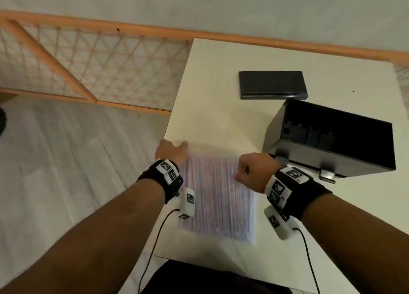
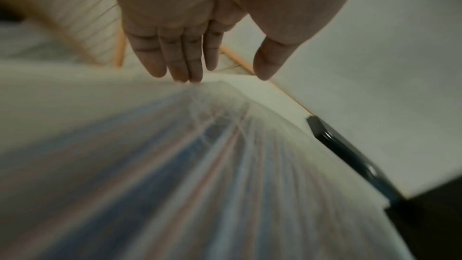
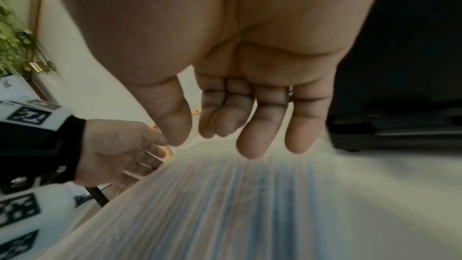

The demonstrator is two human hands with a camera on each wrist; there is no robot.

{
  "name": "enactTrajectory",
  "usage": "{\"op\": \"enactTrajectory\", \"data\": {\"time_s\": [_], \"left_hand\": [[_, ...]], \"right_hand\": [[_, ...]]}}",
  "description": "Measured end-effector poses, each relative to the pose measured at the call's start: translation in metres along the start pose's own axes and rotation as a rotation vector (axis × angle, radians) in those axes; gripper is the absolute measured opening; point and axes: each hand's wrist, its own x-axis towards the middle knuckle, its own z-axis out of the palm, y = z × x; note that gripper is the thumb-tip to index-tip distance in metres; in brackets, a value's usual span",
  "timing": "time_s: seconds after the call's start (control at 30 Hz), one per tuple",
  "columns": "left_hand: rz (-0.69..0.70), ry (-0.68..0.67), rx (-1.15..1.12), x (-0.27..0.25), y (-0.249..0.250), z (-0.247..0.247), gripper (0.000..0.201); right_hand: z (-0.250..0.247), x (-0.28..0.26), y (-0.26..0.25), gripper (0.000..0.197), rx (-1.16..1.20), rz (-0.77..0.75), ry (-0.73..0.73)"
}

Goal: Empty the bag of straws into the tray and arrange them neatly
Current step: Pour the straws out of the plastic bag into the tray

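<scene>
- the bag of straws (image 1: 218,196) lies flat on the white desk (image 1: 221,108), in the lower middle of the head view. it looks full, and whether it is sealed i cannot tell.
- the left hand (image 1: 171,152) is at the top left corner of the bag. its fingers (image 2: 172,60) are straight and close together, with the tips touching the bag's edge. the thumb sticks out to the side and holds nothing.
- the right hand (image 1: 252,172) hangs over the right side of the bag, near the top. its fingers (image 3: 255,126) are loosely bent and apart, and it pinches nothing yet (the wrist view is blurry, but no plastic shows between the fingers).
- the black tray (image 1: 273,84) sits flat in the upper right of the head view, well apart from the bag. a black box (image 1: 332,139) stands between them on the right.
- my guess: the step now is getting hold of the bag's top edge to lift or open it.
- to do it well, pinch the thin plastic at both top corners, not the straws. the plastic looks slippery, so grip firmly.
- keep the bag level while lifting, so the straws stay lined up. carry it past the box and tip it low over the tray.
</scene>
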Motion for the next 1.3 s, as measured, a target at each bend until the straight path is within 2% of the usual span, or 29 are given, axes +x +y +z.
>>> {"op": "enactTrajectory", "data": {"time_s": [0.07,0.13,0.2,0.27,0.33,0.4,0.5,0.57,0.67,0.73,0.8,0.83,0.87,0.93,0.97,1.1,1.3], "left_hand": [[-0.102,-0.045,-0.1,0.012,0.005,0.0,0.065],[-0.126,-0.093,-0.128,0.016,0.01,0.003,0.052],[-0.042,-0.141,-0.065,0.014,0.01,0.009,0.046],[0.056,-0.152,-0.081,0.013,0.007,0.012,0.042],[0.141,-0.169,-0.086,0.014,0.005,0.012,0.032],[0.181,-0.175,-0.084,0.015,0.005,0.012,0.03],[0.193,-0.138,-0.134,0.011,0.004,0.008,0.032],[0.168,-0.081,-0.14,0.014,-0.001,0.009,0.04],[0.128,-0.026,-0.161,0.013,-0.003,0.012,0.04],[0.133,-0.105,-0.164,0.005,0.002,0.015,0.045],[0.154,-0.27,-0.112,-0.003,0.008,0.022,0.067],[0.149,-0.335,-0.082,-0.008,0.01,0.025,0.069],[0.15,-0.373,-0.078,-0.011,0.012,0.028,0.062],[0.218,-0.36,-0.079,-0.013,0.012,0.03,0.038],[0.262,-0.346,-0.057,-0.015,0.015,0.03,0.035],[0.402,-0.274,0.116,-0.017,0.023,0.035,0.044],[0.431,-0.151,0.256,-0.017,0.027,0.026,0.046]], "right_hand": [[0.003,0.025,-0.015,0.025,0.078,-0.01,0.098],[0.004,0.046,-0.032,0.047,0.129,-0.008,0.163],[0.009,0.067,-0.045,0.063,0.148,0.018,0.176],[0.015,0.089,-0.053,0.067,0.144,0.045,0.121],[0.019,0.108,-0.062,0.055,0.187,0.019,0.021],[0.019,0.119,-0.069,0.037,0.197,-0.057,-0.015],[0.013,0.117,-0.067,0.043,0.255,-0.114,0.014],[0.011,0.113,-0.053,0.041,0.278,-0.088,-0.018],[0.011,0.106,-0.033,0.026,0.277,0.001,-0.116],[0.011,0.102,-0.028,0.02,0.271,0.011,-0.132],[0.01,0.098,-0.027,0.02,0.333,-0.003,-0.111],[0.01,0.096,-0.027,0.021,0.39,-0.005,-0.095],[0.009,0.095,-0.025,0.018,0.454,-0.009,-0.076],[0.009,0.092,-0.023,0.007,0.518,-0.005,-0.057],[0.009,0.091,-0.023,0.01,0.522,0.0,-0.046],[0.008,0.088,-0.018,0.022,0.615,0.035,0.004],[-0.001,0.072,-0.003,0.027,0.425,0.028,-0.03]]}}
